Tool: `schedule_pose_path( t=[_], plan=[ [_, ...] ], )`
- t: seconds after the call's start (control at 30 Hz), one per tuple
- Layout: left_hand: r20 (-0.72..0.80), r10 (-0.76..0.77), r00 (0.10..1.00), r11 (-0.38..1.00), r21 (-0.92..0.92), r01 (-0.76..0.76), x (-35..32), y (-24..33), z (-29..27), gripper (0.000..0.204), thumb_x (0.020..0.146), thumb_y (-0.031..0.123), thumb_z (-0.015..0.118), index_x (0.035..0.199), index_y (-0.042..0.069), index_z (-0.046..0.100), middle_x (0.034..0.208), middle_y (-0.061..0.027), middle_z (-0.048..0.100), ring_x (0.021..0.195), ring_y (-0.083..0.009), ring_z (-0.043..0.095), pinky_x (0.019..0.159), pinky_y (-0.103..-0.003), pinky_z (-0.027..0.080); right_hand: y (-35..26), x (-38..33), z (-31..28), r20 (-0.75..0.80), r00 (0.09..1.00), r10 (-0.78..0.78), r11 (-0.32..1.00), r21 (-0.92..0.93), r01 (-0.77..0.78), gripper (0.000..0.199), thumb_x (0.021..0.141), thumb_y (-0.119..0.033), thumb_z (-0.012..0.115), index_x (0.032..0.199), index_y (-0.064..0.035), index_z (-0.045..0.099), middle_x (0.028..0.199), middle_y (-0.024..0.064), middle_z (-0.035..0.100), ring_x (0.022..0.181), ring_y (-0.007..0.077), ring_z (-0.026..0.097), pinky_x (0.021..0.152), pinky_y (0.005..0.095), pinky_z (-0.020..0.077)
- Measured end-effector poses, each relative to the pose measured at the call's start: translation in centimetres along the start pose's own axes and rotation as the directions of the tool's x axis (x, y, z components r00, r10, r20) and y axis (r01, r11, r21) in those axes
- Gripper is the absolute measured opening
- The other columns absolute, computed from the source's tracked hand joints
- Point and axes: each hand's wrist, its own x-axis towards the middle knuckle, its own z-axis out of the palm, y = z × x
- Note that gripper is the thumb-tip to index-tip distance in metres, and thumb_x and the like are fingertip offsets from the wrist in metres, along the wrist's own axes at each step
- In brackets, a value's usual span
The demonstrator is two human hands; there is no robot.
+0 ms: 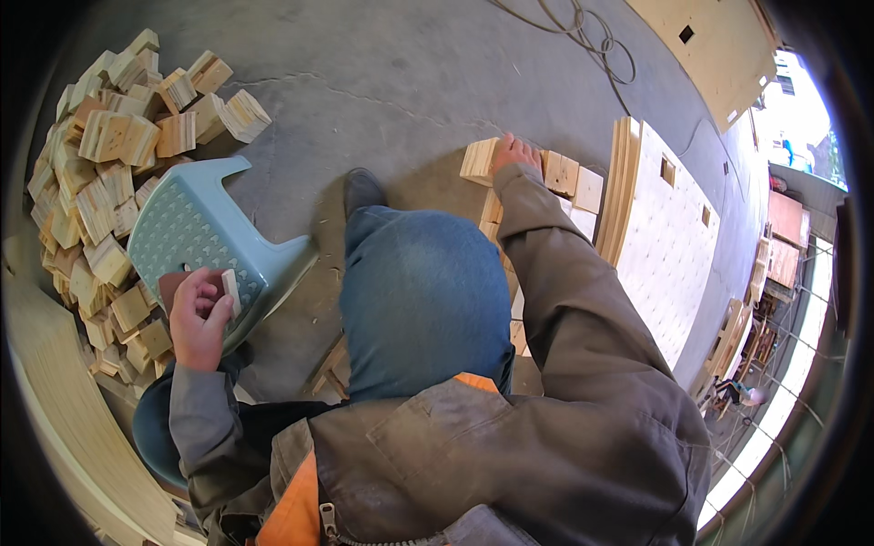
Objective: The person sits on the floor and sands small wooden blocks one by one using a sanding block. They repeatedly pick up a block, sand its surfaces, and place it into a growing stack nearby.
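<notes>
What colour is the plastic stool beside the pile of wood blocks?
The stool is pale blue-green, seen in the head view.

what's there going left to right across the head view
block pile → stool → shoe → right hand → pale panel
</notes>
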Motion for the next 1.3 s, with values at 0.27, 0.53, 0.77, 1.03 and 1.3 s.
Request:
schedule_pose_path(
  t=[0.27,0.53,0.77,1.03,1.3],
  plan=[
    [-0.018,0.098,0.995,0.992,0.087,-0.096,-1.8,2.5,-0.9,0.052,0.084,0.009,0.085,0.132,0.003,0.065,0.111,-0.0104,0.068,0.086,-0.0188,0.065,0.080,-0.033,0.057,-1.5,-4.7,-7.4,0.166,0.986,-0.022,0.993,0.121,0.001,0.092,0.087,-0.038,0.080,0.163,-0.0098,0.037,0.160,0.0153,0.052,0.149,0.0333,0.048,0.125,0.0476,0.0345],
    [-0.025,0.234,0.972,0.970,0.068,-0.232,-4.4,3.3,-2.2,0.057,0.085,0.008,0.085,0.137,0.003,0.062,0.120,-0.0135,0.069,0.097,-0.0223,0.069,0.087,-0.035,0.059,-0.1,-6.7,-12.1,0.160,0.982,-0.100,0.947,0.318,0.045,0.087,0.079,-0.033,0.086,0.155,-0.0086,0.052,0.151,0.0183,0.061,0.139,0.0357,0.059,0.118,0.0433,0.0468],
    [-0.080,0.255,0.963,0.965,0.074,-0.250,-8.5,3.1,-5.6,0.057,0.085,0.019,0.085,0.135,0.005,0.062,0.118,-0.0117,0.070,0.100,-0.0252,0.070,0.089,-0.038,0.058,-3.7,-7.2,-18.8,0.035,0.976,-0.216,0.882,0.436,0.180,0.085,0.079,-0.029,0.088,0.154,-0.0076,0.054,0.144,0.0194,0.067,0.131,0.0355,0.066,0.110,0.0436,0.0539],
    [-0.195,0.332,0.923,0.943,0.054,-0.328,-12.4,1.7,-9.2,0.056,0.084,0.018,0.084,0.134,0.006,0.063,0.116,-0.0126,0.070,0.102,-0.0304,0.071,0.090,-0.040,0.058,-13.7,-7.2,-28.2,-0.121,0.867,-0.484,0.801,0.338,0.494,0.082,0.080,-0.024,0.088,0.153,-0.0077,0.055,0.138,0.0180,0.070,0.115,0.0333,0.073,0.098,0.0457,0.0594],
    [-0.128,0.315,0.940,0.946,0.115,-0.301,-15.2,0.7,-11.2,0.055,0.083,0.019,0.081,0.133,0.005,0.062,0.118,-0.0170,0.070,0.108,-0.0391,0.069,0.092,-0.045,0.058,-28.5,-11.8,-32.8,-0.104,0.706,-0.700,0.661,0.280,0.696,0.081,0.081,-0.024,0.088,0.152,-0.0072,0.055,0.136,0.0168,0.071,0.113,0.0317,0.073,0.098,0.0436,0.0593]
  ],
)
